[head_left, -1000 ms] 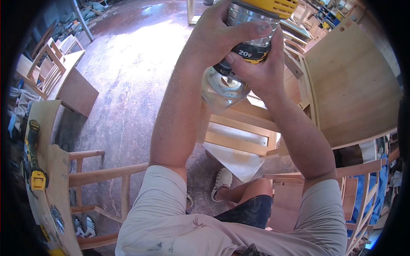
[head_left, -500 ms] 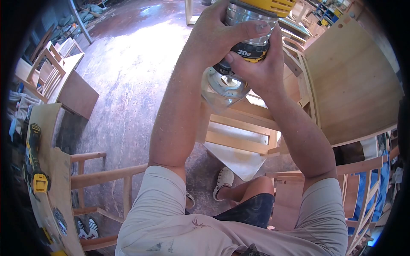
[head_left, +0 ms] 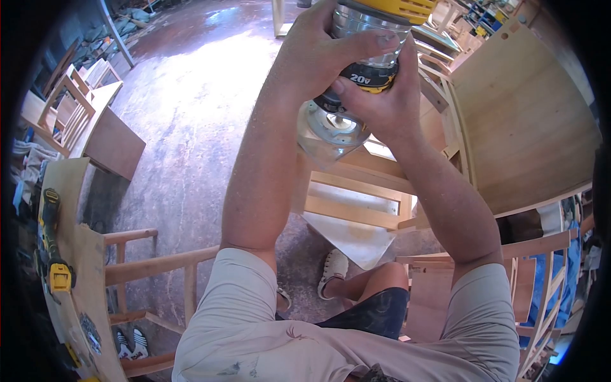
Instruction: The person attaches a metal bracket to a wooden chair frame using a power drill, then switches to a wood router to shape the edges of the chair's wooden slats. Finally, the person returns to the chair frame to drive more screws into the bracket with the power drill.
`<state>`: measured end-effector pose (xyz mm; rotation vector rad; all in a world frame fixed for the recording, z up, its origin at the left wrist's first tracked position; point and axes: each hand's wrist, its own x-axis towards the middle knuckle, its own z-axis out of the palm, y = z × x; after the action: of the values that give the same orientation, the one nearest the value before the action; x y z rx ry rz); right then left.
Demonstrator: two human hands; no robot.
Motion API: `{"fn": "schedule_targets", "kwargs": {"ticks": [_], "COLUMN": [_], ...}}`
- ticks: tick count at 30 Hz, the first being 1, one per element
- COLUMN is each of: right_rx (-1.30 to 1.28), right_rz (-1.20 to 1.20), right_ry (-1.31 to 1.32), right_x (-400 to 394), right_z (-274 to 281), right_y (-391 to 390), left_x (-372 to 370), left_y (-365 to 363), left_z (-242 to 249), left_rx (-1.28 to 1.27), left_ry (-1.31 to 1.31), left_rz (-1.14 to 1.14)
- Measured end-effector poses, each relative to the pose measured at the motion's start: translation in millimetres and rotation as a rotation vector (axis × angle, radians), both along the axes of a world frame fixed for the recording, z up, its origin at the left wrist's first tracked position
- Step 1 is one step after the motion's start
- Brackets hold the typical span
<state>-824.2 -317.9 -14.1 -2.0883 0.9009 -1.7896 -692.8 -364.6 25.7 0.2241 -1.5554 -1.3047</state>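
Both hands are wrapped around a yellow-and-black cordless trim router [head_left: 364, 75] marked 20V, held upright at the top of the view. My left hand [head_left: 310, 54] grips the silvery motor body from the left, its thumb lying across the metal. Lower down on the right side, my right hand [head_left: 389, 105] closes around the black collar, thumb at the front. Under the collar, the clear base plate [head_left: 324, 151] sits over the corner of a pale wooden frame [head_left: 356, 213] with slats. My far fingers are hidden behind the router.
A large wooden panel [head_left: 525, 121] leans at the right. On a board at the left lies another yellow-and-black power tool [head_left: 51, 239]. Wooden chair frames [head_left: 159, 270] stand near both my sides, and a chair [head_left: 73, 111] rests on a bench at far left.
The router and both hands have shifted very slightly left, still in the same grip. The view has barely moved; nothing has been let go.
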Motion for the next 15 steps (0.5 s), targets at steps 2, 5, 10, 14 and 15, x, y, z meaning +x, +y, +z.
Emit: {"fn": "schedule_targets", "kwargs": {"ticks": [2,5,10,14,15], "right_rx": [-0.006,-0.006,0.012,0.008,0.019], "right_rz": [-0.006,0.01,0.053,0.029,0.02], "right_ry": [0.012,0.0,-0.023,0.005,0.012], "right_x": [0.0,1.0,1.8,0.6,0.3], "right_z": [0.2,0.9,1.8,0.6,0.4], "right_y": [0.2,0.1,0.5,0.4,0.4], "left_x": [0.0,0.1,1.0,-0.1,0.5], "left_y": [-2.1,2.5,-1.8,-3.4,-2.0], "left_z": [-1.6,0.6,0.1,-2.7,-2.3], "left_rx": [0.003,-0.009,-0.018,-0.033,-0.019], "left_ry": [-0.012,0.018,0.03,0.055,0.043], "left_rz": [0.007,-0.009,-0.048,-0.046,-0.037]}}
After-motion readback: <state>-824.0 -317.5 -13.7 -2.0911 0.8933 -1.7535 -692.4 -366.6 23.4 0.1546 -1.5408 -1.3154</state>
